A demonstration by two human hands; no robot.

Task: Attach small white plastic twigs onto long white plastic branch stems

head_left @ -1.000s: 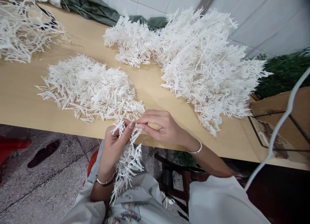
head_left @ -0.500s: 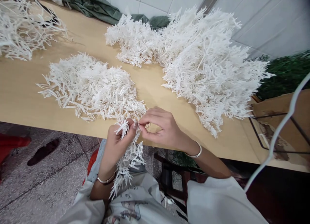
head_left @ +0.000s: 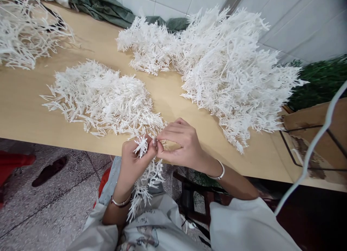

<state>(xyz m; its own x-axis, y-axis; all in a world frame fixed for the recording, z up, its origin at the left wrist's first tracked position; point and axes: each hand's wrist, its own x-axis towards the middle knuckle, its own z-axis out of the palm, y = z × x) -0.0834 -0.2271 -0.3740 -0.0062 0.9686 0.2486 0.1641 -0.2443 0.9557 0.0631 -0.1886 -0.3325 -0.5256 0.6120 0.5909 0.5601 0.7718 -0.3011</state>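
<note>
Now the left hand (head_left: 137,158) is curled closed around the white sprig (head_left: 151,175) dangling off the surface's (head_left: 168,88) near edge, and the right hand (head_left: 183,142) meets it, thumb and forefinger pinched, beside the loose pile (head_left: 105,99).

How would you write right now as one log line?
left hand: holds white sprigs | right hand: fingertips near left thumb | leafy white pile: on table | dark slipper: on floor
</note>
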